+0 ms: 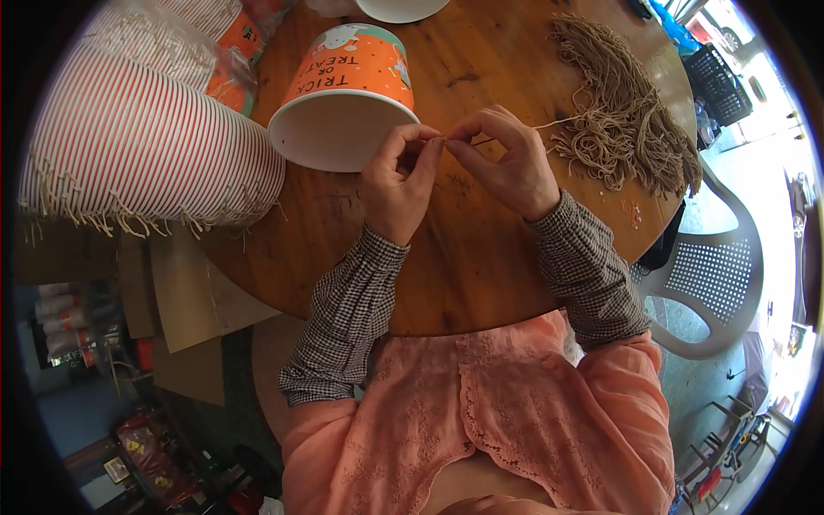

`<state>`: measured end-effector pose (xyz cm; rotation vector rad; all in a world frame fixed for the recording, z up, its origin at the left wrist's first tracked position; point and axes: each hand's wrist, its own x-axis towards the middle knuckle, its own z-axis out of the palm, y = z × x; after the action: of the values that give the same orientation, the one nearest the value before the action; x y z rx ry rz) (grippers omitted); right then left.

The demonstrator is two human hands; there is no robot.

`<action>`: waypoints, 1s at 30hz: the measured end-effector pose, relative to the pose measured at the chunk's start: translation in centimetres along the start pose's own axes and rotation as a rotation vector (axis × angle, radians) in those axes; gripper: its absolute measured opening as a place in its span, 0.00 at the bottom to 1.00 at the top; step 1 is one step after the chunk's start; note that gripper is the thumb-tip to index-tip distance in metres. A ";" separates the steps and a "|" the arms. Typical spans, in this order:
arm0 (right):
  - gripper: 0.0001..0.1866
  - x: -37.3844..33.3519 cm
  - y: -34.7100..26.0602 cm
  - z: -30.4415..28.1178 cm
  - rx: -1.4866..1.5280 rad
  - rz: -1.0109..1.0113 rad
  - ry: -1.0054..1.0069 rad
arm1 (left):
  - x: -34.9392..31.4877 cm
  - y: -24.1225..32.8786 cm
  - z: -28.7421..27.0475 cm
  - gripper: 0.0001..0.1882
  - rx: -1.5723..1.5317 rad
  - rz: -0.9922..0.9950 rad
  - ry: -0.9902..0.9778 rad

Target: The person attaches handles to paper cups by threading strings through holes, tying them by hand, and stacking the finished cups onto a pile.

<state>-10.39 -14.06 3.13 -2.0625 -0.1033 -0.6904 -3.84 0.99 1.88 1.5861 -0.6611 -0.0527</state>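
Over the wooden table, my left hand [401,178] and my right hand [508,161] meet fingertip to fingertip, both closed in a pinch. Between them is a thin cord; its pale end [551,124] sticks out past the right hand toward the pile. The spot where the fingertips touch is too small to make out. Just beyond my left hand lies an orange paper bucket [356,77] on its side, its white open mouth facing me. To the right of my hands spreads a heap of tan cords [622,112].
Nested striped paper buckets [154,129] with cord ends along their rims lie at the left. Small pinkish bits [633,213] dot the round table [455,283] near its right edge. A grey plastic chair [708,266] stands at the right, and cardboard [184,292] leans below left.
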 end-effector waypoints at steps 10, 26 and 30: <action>0.06 0.1 -0.1 0.0 0.023 -0.003 0.044 | 0.1 -0.4 -0.1 0.04 0.272 0.266 0.015; 0.08 0.1 -0.5 0.0 0.025 -0.021 -0.003 | 0.9 -0.9 -1.6 0.08 -0.808 -0.514 -0.297; 0.09 0.2 -0.7 0.0 0.026 -0.081 -0.009 | 0.9 -0.9 -1.6 0.08 -0.794 -0.553 -0.265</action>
<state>-10.43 -13.68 3.72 -2.0458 -0.2009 -0.7254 -2.08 2.06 1.55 0.9423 -0.3096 -0.8445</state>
